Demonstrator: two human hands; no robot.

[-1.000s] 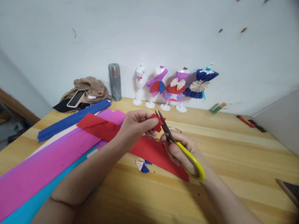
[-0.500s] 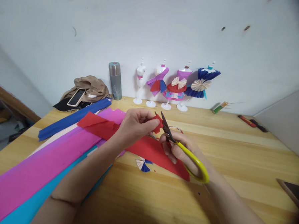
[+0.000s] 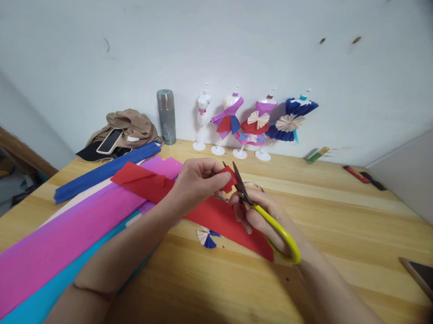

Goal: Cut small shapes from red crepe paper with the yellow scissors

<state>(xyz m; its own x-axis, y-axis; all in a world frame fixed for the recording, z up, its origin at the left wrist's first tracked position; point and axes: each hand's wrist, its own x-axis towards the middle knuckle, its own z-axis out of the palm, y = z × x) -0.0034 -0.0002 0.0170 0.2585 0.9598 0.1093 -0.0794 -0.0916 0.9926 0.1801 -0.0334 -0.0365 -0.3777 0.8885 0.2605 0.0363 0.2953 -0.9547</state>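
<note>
My left hand (image 3: pixel 197 180) pinches a small folded piece of red crepe paper (image 3: pixel 229 178) between thumb and fingers. In my right hand (image 3: pixel 260 217) is a pair of scissors (image 3: pixel 276 228) with yellow handles, its dark blades parted around the red piece's right edge. Below both hands a long red crepe paper strip (image 3: pixel 217 217) lies across the table. Close to the strip's lower edge sits a small pleated fan piece (image 3: pixel 207 238) in cream and blue. My fingers hide part of the red piece.
Pink (image 3: pixel 68 227), turquoise (image 3: pixel 50 288) and blue paper strips (image 3: pixel 107 171) spread over the left side. At the wall stand a grey flask (image 3: pixel 166 118) and several dressed mini mannequins (image 3: pixel 228 119). A phone (image 3: pixel 109 141) rests on brown cloth (image 3: pixel 131 123). A glue stick (image 3: pixel 317 155) lies right.
The scissors and both hands keep nearly the same pose around the red piece. The whole view has shifted very slightly.
</note>
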